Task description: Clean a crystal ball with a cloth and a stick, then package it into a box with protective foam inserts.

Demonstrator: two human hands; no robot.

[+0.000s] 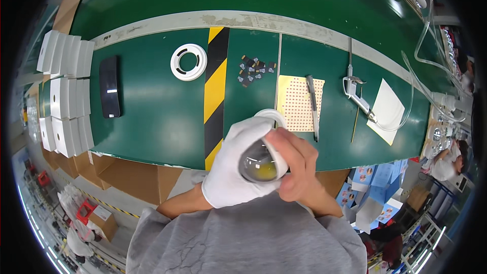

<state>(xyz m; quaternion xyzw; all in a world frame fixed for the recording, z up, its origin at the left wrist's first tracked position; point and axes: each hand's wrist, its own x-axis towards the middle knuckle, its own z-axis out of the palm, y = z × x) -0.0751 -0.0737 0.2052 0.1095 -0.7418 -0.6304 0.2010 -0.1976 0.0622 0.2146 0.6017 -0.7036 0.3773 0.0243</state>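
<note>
1. Nearest, the white-gloved left hand (223,172) is wrapped around the left side of a white-rimmed dark dome (259,163), gripping it just above the tabletop's near edge in this view.
2. The bare right hand (300,165) grasps the dome's right side, fingers bent over the rim and thumb lower down.
3. In front of the near edge, brown cardboard boxes (134,175) sit toward the left and blue cartons (375,185) toward the right.
4. Just beyond the hands shows a round white part (272,115), mostly hidden; what supports it cannot be told.
5. On the green tabletop (157,122), right of centre, a pen (313,109) lies across a dotted sheet (293,104).
6. Nearer the right edge, a metal air gun (361,103) overlaps a white paper (389,114).
7. Along the left edge stand stacked white boxes (63,96), with a black oblong object (109,91) just beside them.
8. Toward the far edge, small black cards (253,70) lie scattered right of a black-and-yellow strip (216,81); a white ring (176,63) lies left of it.
</note>
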